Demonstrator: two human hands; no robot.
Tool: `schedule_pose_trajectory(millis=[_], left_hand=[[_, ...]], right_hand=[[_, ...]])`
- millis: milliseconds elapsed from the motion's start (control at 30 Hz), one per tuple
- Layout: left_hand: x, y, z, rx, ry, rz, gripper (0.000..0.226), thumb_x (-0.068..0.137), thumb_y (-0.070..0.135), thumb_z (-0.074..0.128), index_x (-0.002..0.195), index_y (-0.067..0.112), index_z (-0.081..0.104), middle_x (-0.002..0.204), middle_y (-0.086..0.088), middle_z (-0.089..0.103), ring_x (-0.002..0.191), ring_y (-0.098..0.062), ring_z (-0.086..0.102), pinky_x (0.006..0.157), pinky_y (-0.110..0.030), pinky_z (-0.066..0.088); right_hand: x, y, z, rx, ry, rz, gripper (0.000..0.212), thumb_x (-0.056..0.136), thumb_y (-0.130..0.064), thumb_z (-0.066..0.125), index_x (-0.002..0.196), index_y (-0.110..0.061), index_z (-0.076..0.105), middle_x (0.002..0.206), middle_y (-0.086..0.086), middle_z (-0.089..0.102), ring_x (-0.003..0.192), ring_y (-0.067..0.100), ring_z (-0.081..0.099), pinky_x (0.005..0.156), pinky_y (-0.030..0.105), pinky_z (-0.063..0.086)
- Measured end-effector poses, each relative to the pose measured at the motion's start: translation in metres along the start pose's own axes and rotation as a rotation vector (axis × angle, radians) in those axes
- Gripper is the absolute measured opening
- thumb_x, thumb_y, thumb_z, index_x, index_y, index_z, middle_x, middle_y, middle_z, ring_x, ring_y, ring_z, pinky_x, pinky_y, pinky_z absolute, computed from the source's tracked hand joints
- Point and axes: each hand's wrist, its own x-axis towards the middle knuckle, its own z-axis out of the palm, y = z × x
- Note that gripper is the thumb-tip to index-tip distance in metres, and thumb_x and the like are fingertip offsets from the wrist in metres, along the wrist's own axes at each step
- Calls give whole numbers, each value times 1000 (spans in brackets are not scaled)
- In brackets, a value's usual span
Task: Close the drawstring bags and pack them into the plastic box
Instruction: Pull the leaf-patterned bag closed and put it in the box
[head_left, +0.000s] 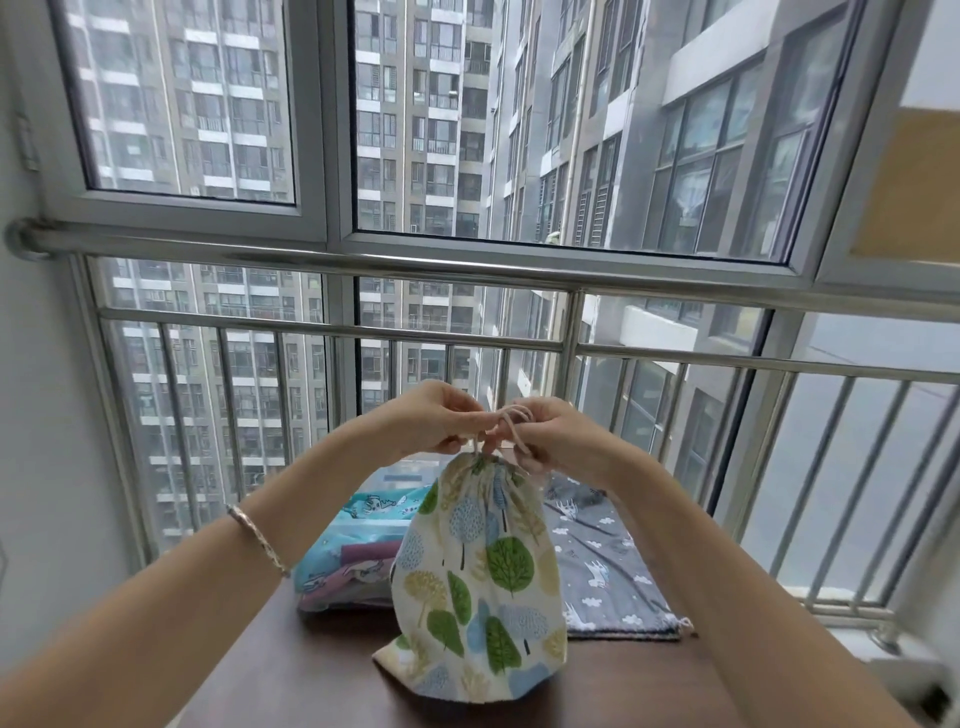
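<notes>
A white drawstring bag (480, 582) printed with green, blue and yellow trees hangs upright, its bottom touching the dark wooden table (291, 670). Its mouth is gathered tight. My left hand (434, 415) and my right hand (553, 434) are raised above it, both pinching the pale drawstring cord (511, 422), which loops over my right fingers. Behind the bag on the left stands the clear plastic box (345, 558) with blue and pink printed bags inside. A grey bag (605, 571) with white clouds and animals lies flat on the table at the right.
A steel railing (467, 270) and tall windows stand directly behind the table. A white wall closes off the left side. A silver bracelet (257, 538) sits on my left wrist. Bare table surface shows in front of the tree bag.
</notes>
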Motion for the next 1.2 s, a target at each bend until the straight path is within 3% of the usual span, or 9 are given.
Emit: schedule_pose_trajectory(millis=[100,167,267,400,533,633,867,1100,1200], left_hand=[[-2,1,4,22,64,93,22,79,29,71,86,8,71,68,1,64,59,-8,54,61,-19,49],[-6,3,3,51,90,180,16,77,26,72,81,11,71,69,0,66,58,-8,54,58,-19,47],[-11,2,-11,282,155,286,7,80,19,72,85,14,73,75,-4,69,58,-12,53,55,-21,48],[-16,-11,-35,604,32,197,20,83,25,70,100,16,74,75,0,71,60,-19,59,59,-24,55],[-27,-16,-52,190,-324,-25,27,88,32,57,80,15,77,76,-12,57,53,-11,42,52,-18,41],[-32,-24,-60,-103,-492,-76,28,85,34,59,76,11,72,64,-2,48,51,-8,40,51,-16,41],[-22,-51,-74,-1049,-342,234,16,95,19,51,86,7,58,118,-14,61,125,-27,52,103,-44,45],[-13,-9,-38,-868,-72,198,21,94,24,49,86,6,58,92,-10,69,89,-20,68,90,-41,55],[7,18,-29,-732,50,123,24,99,22,46,101,4,60,99,-11,71,92,-22,69,83,-35,58]], right_hand=[[6,1,-5,37,27,11,58,81,-35,71,133,-22,47,95,13,63,60,14,51,54,20,41],[9,2,-4,49,45,-22,53,90,-49,50,139,-28,47,105,11,66,79,12,61,71,23,48],[10,4,-7,283,175,-59,58,100,-52,26,113,-16,70,118,3,69,115,17,58,99,34,42],[5,14,-29,814,306,-108,54,101,-43,36,90,-1,68,100,16,71,102,28,67,108,46,41],[-1,16,-35,936,351,-77,53,101,-42,38,63,-9,55,61,6,54,59,19,60,82,41,57],[5,16,-32,871,362,21,55,102,-45,35,57,-14,40,54,-1,31,45,13,35,48,25,45],[7,20,-39,824,334,70,57,103,-40,35,52,-17,39,49,-2,27,44,13,32,68,27,44],[17,-15,-17,-384,36,415,39,97,-36,52,104,0,66,69,3,56,59,11,51,65,20,46],[21,-33,-5,-537,-111,486,25,96,-20,55,102,3,63,93,12,63,76,15,61,69,20,54]])
